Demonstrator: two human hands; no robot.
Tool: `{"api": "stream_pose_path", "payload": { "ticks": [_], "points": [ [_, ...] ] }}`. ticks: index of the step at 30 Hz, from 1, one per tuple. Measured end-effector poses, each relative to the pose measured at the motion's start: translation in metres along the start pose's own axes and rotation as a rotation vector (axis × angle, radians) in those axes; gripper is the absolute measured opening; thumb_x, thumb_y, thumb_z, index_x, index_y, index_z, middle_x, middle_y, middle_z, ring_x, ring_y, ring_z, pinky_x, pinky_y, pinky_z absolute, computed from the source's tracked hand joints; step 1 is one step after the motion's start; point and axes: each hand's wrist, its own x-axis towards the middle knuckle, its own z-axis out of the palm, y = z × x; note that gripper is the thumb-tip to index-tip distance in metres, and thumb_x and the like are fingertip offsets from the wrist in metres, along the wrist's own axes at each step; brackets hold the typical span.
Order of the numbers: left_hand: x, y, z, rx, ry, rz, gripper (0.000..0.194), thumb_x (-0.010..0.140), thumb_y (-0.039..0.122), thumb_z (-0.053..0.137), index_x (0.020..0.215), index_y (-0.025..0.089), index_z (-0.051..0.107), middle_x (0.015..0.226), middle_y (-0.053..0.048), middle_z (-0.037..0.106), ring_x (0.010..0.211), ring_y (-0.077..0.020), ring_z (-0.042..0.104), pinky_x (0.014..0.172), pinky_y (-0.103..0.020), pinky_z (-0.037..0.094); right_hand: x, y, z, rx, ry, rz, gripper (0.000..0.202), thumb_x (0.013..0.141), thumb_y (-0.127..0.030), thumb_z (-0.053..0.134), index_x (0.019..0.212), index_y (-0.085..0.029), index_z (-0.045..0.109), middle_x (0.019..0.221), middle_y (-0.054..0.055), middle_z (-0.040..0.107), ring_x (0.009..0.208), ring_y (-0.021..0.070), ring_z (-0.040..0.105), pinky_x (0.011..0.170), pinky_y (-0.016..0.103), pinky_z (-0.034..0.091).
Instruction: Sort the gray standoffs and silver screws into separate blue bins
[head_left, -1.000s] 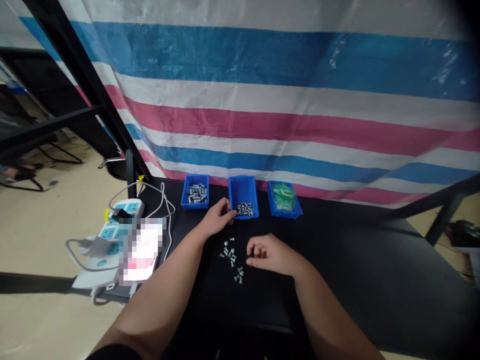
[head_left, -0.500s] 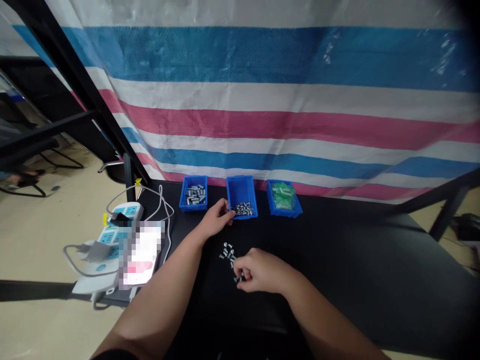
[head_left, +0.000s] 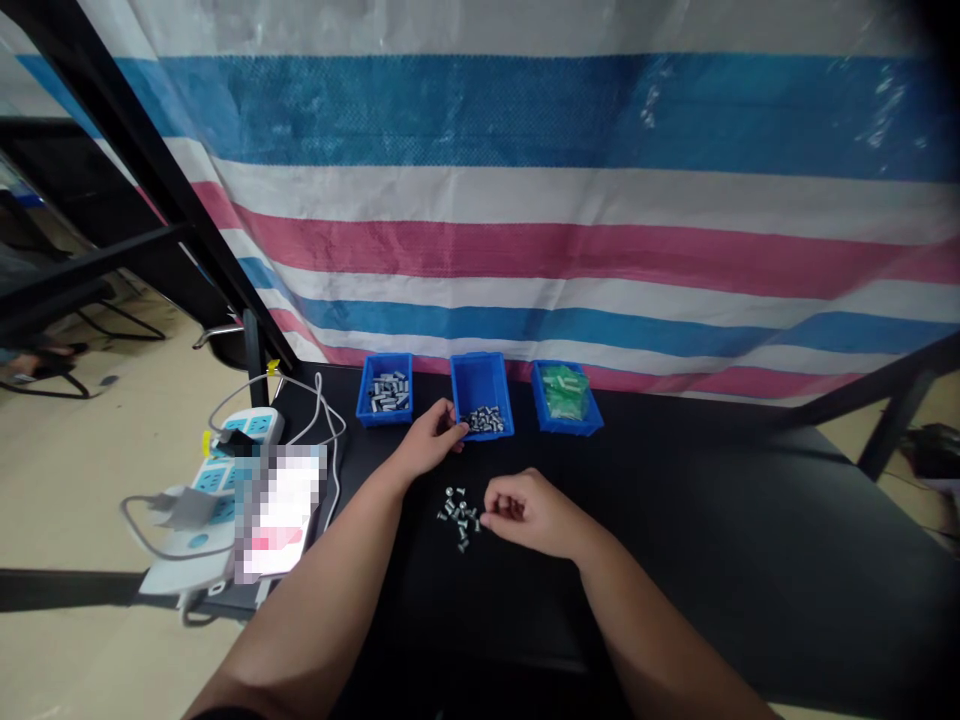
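Note:
My left hand (head_left: 431,440) grips the near left corner of the middle blue bin (head_left: 480,375), thumb and fingers closed about its edge. Small metal screws (head_left: 484,420) lie heaped at the near end of that bin. In front of it, several loose screws (head_left: 461,515) are scattered on the black tabletop (head_left: 675,520). Just right of these hovers my right hand (head_left: 529,512), its fingers curled in toward the palm and the thumb near the loose screws. Whatever the curled fingers may hold is hidden.
To the left stands a blue bin (head_left: 367,410) of metal cylindrical pieces; to the right, one (head_left: 574,428) with green plastic packets (head_left: 564,392). A phone (head_left: 289,510), a power strip (head_left: 180,565) and white cables (head_left: 335,470) occupy the table's left end. A striped sheet (head_left: 525,190) hangs behind.
My right hand has moved up and slightly right, off the loose screws, uncovering some of them. My left hand stays at the middle bin's corner.

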Motion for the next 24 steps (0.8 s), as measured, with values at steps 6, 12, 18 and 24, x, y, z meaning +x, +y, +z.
{"api": "stream_pose_path", "payload": {
  "ticks": [6,12,18,24],
  "points": [
    [-0.001,0.003,0.001,-0.019,0.004,-0.003,0.032,0.086,0.041,0.068,0.092,0.019,0.046,0.081,0.002,0.052,0.065,-0.0110,0.060,0.063,-0.026,0.053,0.012,0.005,0.000,0.088,0.404,-0.055,0.047,0.088,-0.025,0.064,0.133,-0.024,0.054,0.102,0.005,0.063,0.068,0.0114,0.057,0.057,0.024,0.046],
    [-0.002,0.006,0.001,0.000,0.007,-0.007,0.031,0.088,0.041,0.066,0.090,0.019,0.044,0.080,0.003,0.053,0.064,-0.0105,0.059,0.063,-0.026,0.052,0.001,0.005,-0.002,-0.212,0.133,0.050,0.005,0.088,-0.024,0.064,0.092,-0.023,0.066,0.065,-0.005,0.057,0.053,0.0095,0.048,0.055,0.023,0.038],
    [-0.002,0.003,0.000,0.025,-0.001,-0.001,0.030,0.089,0.041,0.065,0.092,0.019,0.046,0.082,0.002,0.054,0.065,-0.0114,0.062,0.062,-0.025,0.051,0.011,0.009,0.006,-0.407,0.246,0.099,0.032,0.087,-0.021,0.063,0.118,-0.027,0.065,0.088,0.000,0.065,0.070,0.0135,0.058,0.065,0.025,0.042],
    [-0.001,0.002,0.000,0.026,0.006,0.006,0.031,0.088,0.041,0.066,0.091,0.019,0.046,0.081,0.002,0.054,0.065,-0.0115,0.062,0.061,-0.024,0.050,0.020,0.006,0.014,-0.531,0.210,0.060,0.014,0.079,-0.011,0.061,0.086,-0.021,0.067,0.076,-0.001,0.060,0.067,0.0127,0.055,0.063,0.025,0.036]
  ]
}}
